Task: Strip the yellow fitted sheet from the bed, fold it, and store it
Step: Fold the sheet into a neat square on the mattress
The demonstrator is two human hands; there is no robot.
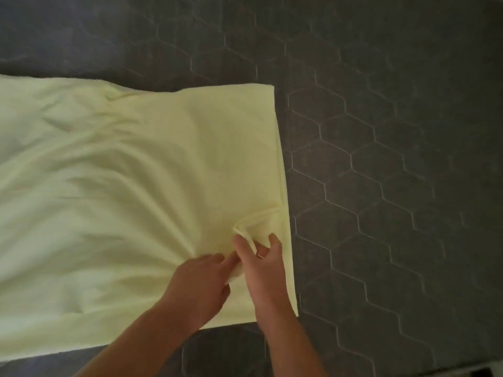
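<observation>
Both hands, left hand (200, 281) and right hand (262, 268), pinch the yellow sheet (122, 172).

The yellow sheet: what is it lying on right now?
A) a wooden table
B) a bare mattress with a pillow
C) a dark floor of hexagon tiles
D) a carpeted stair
C: the yellow sheet is spread flat on dark hexagon floor tiles, while both hands work at a bunched bit near its right edge.

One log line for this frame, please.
stage: folding | yellow fitted sheet flat on dark quilted surface | left hand, right hand: pinching gathered hem near right edge
</observation>
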